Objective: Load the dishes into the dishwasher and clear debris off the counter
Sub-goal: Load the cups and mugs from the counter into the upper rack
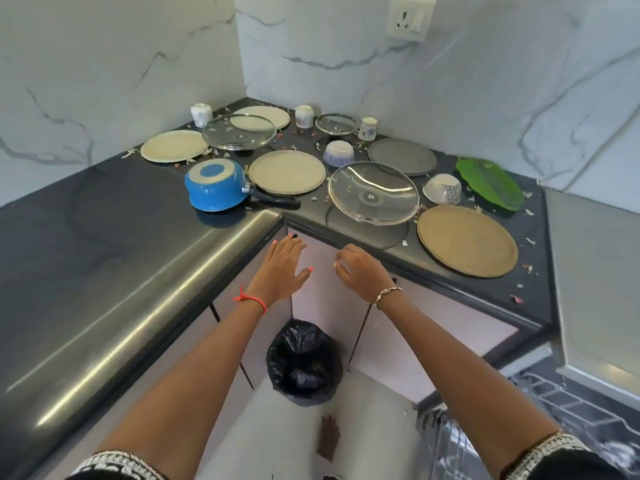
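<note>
Dishes lie upside down on the dark corner counter (104, 220). A blue saucepan (214, 185) sits near the inner corner, with beige plates (287, 172) behind it. A large glass lid (373, 192) lies beside a big tan plate (467, 240). Small cups (304, 116), two bowls (442, 188) and a green leaf-shaped dish (490, 183) stand further back. Food scraps (519, 297) are scattered among them. My left hand (280, 268) hovers below the counter edge with fingers spread, holding nothing. My right hand (360, 270) hangs beside it with loosely curled, empty fingers.
A bin lined with a black bag (304, 362) stands on the floor below my hands. The open dishwasher's wire rack (568, 407) shows at the lower right under a steel surface (595, 282). Marble walls close the corner, with a socket (410, 17) above.
</note>
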Tool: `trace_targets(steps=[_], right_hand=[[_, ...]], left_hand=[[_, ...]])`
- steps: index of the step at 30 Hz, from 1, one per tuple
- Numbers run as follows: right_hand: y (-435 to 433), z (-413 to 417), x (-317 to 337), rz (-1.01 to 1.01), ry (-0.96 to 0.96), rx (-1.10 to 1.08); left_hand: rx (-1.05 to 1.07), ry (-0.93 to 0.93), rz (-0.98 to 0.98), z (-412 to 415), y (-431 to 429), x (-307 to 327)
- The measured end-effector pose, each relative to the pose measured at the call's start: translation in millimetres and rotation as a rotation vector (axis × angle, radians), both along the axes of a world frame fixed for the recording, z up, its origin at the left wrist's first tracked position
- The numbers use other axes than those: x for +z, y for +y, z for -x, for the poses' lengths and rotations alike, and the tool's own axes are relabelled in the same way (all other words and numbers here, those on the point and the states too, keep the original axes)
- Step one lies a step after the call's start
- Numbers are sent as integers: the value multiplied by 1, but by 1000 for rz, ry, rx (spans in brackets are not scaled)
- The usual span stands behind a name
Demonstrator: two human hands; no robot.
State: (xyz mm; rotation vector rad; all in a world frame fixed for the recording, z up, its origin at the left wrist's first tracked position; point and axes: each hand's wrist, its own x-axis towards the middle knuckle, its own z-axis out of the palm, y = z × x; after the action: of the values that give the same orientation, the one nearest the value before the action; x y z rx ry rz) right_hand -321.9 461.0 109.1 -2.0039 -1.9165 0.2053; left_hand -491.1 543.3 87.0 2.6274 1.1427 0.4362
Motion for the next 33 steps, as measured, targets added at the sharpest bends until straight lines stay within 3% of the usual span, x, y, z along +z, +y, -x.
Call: trace_targets(steps=[9, 18, 33], right_hand=[[153, -45, 52, -148, 25, 87], [269, -104, 72, -131, 52, 33], [385, -202, 55, -8, 52, -339]], left_hand=[[29, -89, -43, -39, 127, 42], [50, -55, -34, -79, 238, 55], [-90, 68, 213, -157, 410, 38]])
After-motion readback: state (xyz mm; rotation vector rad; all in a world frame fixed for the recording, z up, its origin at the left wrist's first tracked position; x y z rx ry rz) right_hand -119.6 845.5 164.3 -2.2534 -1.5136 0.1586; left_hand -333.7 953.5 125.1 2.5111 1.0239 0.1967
